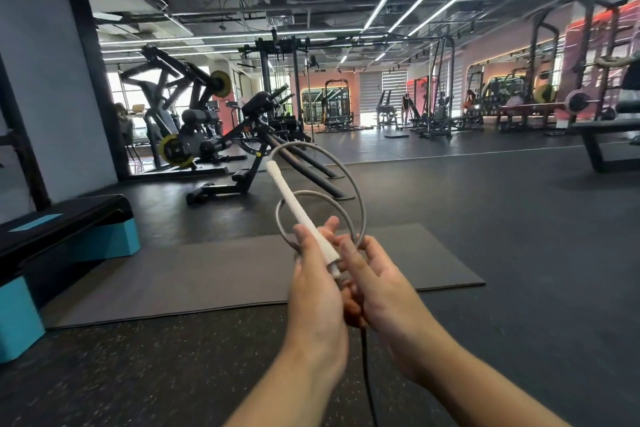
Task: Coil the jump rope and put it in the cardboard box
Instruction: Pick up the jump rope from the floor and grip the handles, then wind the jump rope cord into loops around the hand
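Centrally, low in the frame, both hands met over the jump rope [349, 184], which was held up in the air in front of the person rather than lying on the floor. The left hand [313, 274] closed around the lower end of the white handle [298, 208], which slanted up and to the left from the grip toward the middle of the frame. The right hand [377, 284] sat just beside it, touching it at the fingers, loosely curled around the gathered grey cord where the loops crossed. Two loops of cord rose above the hands: a larger one arching from the handle's upper tip round to the right, and a smaller one nested lower, circling behind the handle. A dark strand [367, 374] hung down between the forearms toward the bottom edge of the frame. Behind the hands a grey exercise mat [194, 274] lay flat on the dark speckled rubber floor. At the left edge stood a black aerobic step [59, 222] on teal risers. Farther back, left of centre, was a black plate-loaded machine with yellow weight plates [175, 150], and racks and benches filled the upper right. No cardboard box appeared anywhere in the view.
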A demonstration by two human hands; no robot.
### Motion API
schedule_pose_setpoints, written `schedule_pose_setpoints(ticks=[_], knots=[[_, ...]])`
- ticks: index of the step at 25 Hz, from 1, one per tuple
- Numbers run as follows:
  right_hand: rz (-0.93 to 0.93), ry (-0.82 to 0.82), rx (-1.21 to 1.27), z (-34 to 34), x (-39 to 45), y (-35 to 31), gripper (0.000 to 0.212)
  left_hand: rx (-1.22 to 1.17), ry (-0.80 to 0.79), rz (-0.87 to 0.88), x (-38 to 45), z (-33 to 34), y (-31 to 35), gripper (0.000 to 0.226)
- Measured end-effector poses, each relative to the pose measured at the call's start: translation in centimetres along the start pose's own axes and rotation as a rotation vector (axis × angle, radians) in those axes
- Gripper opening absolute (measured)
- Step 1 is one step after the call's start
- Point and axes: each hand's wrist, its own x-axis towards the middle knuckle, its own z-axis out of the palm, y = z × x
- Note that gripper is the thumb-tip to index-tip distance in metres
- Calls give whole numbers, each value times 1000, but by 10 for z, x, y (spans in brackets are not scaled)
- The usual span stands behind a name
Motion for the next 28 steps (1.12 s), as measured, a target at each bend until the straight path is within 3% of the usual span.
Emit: schedule_pose_setpoints(ticks=[3,6,8,10,11,13,15,17,19,21,24,28], knots=[[-41,57,-6,3,1,3,42,79,13,49,-9,6,-14,47],[-17,47,-81,-6,-1,-3,35,2,7,17,-10,-7,-18,43],[5,23,-214,-23,0,-16,28,-24,138,25,-6,-25,-9,60],[-6,-38,-518,-43,2,-37,28,293,223,233,-5,-47,20,87],[-19,-80,-698,-51,4,-47,27,583,150,420,-5,-54,38,86],[-22,-171,-915,-57,6,-64,22,1122,-191,669,1,-49,70,67],[-10,-233,-926,-53,8,-74,19,1424,-486,582,15,-26,82,51],[39,-268,-879,-50,6,-76,21,1620,-606,519,29,-10,78,38],[108,-253,-763,-50,3,-74,25,1588,-659,505,37,-8,71,30],[141,-215,-585,-49,-1,-71,25,1362,-650,435,38,-19,63,30],[179,-184,-386,-43,-4,-64,27,1098,-507,377,35,-29,51,37],[128,-123,-358,-40,-5,-57,42,852,-418,214,31,-40,40,37]])
